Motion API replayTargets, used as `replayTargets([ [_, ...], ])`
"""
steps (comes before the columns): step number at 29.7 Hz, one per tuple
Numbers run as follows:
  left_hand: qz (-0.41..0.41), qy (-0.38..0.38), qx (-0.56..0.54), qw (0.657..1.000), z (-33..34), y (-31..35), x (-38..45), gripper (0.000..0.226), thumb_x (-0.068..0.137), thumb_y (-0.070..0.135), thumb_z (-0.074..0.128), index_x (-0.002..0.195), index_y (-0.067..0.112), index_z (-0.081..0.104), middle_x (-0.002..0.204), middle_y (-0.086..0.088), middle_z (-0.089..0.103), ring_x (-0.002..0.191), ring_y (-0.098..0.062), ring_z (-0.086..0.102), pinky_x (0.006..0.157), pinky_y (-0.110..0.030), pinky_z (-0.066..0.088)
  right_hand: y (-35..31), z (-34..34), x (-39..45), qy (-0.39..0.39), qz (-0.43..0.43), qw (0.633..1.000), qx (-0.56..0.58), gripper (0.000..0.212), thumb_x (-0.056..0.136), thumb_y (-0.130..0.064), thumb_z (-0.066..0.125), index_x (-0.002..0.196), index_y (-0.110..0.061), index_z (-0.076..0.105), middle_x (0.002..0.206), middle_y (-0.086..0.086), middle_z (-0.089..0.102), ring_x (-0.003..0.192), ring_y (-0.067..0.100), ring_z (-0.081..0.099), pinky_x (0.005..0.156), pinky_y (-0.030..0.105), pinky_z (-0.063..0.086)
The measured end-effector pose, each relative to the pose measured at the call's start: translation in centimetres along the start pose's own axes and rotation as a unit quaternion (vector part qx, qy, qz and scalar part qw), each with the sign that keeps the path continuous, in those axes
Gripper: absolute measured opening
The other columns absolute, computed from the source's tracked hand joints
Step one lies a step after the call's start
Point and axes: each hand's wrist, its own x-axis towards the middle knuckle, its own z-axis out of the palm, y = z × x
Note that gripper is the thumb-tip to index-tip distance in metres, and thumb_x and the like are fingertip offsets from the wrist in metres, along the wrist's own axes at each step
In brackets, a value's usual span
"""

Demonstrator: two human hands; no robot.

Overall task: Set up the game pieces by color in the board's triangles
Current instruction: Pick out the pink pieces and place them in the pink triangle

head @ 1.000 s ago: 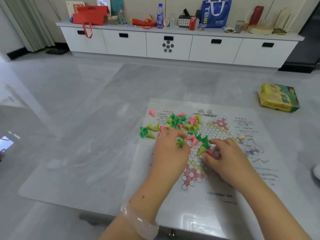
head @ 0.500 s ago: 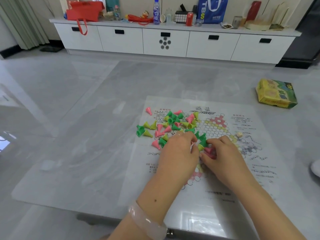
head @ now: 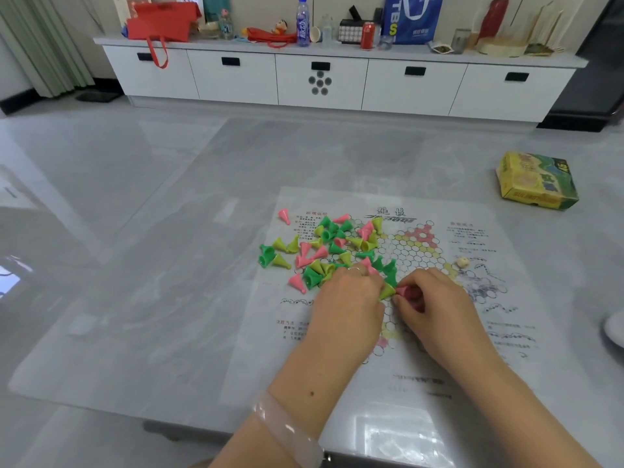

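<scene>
My right hand fingers pinching pink pieces; left hand fingers curled over pile, grip unclear. Pile just beyond fingertips on board. I'd gather one color, seat upright in matching triangle.

Soft, even daylight is filling the room, possibly coming from the left. Glare is pooling on the glossy table (brightest at its near edge). Wide-angle distortion is bending the cabinet; shadows are staying faint.
</scene>
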Motion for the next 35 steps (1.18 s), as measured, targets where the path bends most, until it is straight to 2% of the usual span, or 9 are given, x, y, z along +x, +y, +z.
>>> replayTargets([
  [5,0.004,-0.006,0.017,1.0,0.3,-0.5,0.5,0.03,0.091,0.015,0.048,0.118,0.011,0.059,0.122,-0.006,0.055,0.113,-0.023,0.046,0.095,-0.033,0.04,0.8,-0.2,0.6,-0.03,-0.044,0.998,-0.026,0.006,0.082,-0.021,0.063,0.084,-0.018,0.058,0.078,-0.007,0.052,0.069,0.005,0.047,0.059,0.013,0.035],
  [12,0.02,0.023,0.075,0.997,1.3,-0.1,1.7,0.031,0.093,0.033,0.045,0.116,0.015,0.055,0.114,-0.002,0.053,0.106,-0.021,0.046,0.092,-0.033,0.034,2.5,-0.9,2.2,-0.09,-0.144,0.983,-0.065,0.016,0.077,-0.033,0.053,0.083,-0.019,0.058,0.075,-0.008,0.053,0.067,0.01,0.05,0.056,0.012,0.036],
  [16,0.026,0.046,0.068,0.996,1.4,0.0,2.3,0.021,0.09,0.023,0.051,0.107,0.013,0.059,0.106,-0.005,0.057,0.101,-0.024,0.049,0.086,-0.034,0.035,3.3,-0.9,3.0,-0.078,-0.184,0.977,-0.074,0.016,0.077,-0.037,0.05,0.078,-0.022,0.055,0.07,-0.01,0.053,0.06,0.009,0.05,0.048,0.017,0.038],
  [19,0.034,0.06,0.081,0.994,1.5,-0.2,2.8,0.014,0.071,0.014,0.072,0.083,0.014,0.066,0.082,-0.003,0.063,0.079,-0.023,0.058,0.069,-0.03,0.044,3.7,-0.9,3.6,-0.07,-0.217,0.968,-0.104,0.023,0.081,-0.043,0.043,0.074,-0.022,0.051,0.063,-0.01,0.051,0.052,0.009,0.048,0.042,0.015,0.033],
  [21,0.03,0.053,0.057,0.997,1.7,-0.6,3.1,0.027,0.048,0.012,0.085,0.065,0.017,0.065,0.063,0.002,0.061,0.059,-0.018,0.059,0.054,-0.022,0.045,4.0,-1.0,3.8,-0.077,-0.229,0.965,-0.102,0.024,0.081,-0.044,0.04,0.075,-0.024,0.052,0.062,-0.011,0.05,0.051,0.007,0.046,0.042,0.012,0.03],
  [23,0.029,0.064,0.037,0.997,2.1,-1.3,3.4,0.032,0.041,0.007,0.087,0.063,0.016,0.066,0.059,0.003,0.06,0.055,-0.016,0.058,0.049,-0.022,0.045,4.4,-1.0,3.9,-0.084,-0.234,0.965,-0.086,0.024,0.081,-0.044,0.041,0.077,-0.025,0.054,0.065,-0.014,0.052,0.054,0.004,0.047,0.044,0.01,0.033],
  [25,0.031,0.065,0.031,0.997,1.8,-1.7,3.4,0.029,0.048,0.004,0.085,0.068,0.014,0.067,0.063,0.002,0.062,0.058,-0.017,0.058,0.051,-0.026,0.048,4.7,-1.0,3.9,-0.084,-0.243,0.964,-0.069,0.024,0.082,-0.043,0.041,0.081,-0.025,0.058,0.07,-0.015,0.055,0.058,0.002,0.05,0.045,0.01,0.037],
  [29,0.068,0.025,0.011,0.997,1.1,-2.7,3.4,0.016,0.085,0.016,0.06,0.099,0.011,0.066,0.094,-0.004,0.064,0.089,-0.024,0.057,0.077,-0.041,0.049,5.6,-1.2,3.9,-0.079,-0.273,0.959,-0.018,0.022,0.085,-0.04,0.044,0.088,-0.025,0.061,0.078,-0.017,0.058,0.069,-0.004,0.049,0.063,0.013,0.043],
  [35,0.1,0.025,0.014,0.995,0.4,-3.3,3.1,0.019,0.082,0.022,0.055,0.092,0.014,0.069,0.088,0.002,0.067,0.084,-0.019,0.061,0.075,-0.031,0.051,6.5,-1.7,4.1,-0.067,-0.304,0.95,0.012,0.028,0.091,-0.041,0.041,0.093,-0.024,0.062,0.08,-0.017,0.056,0.073,-0.005,0.045,0.063,0.011,0.041],
])
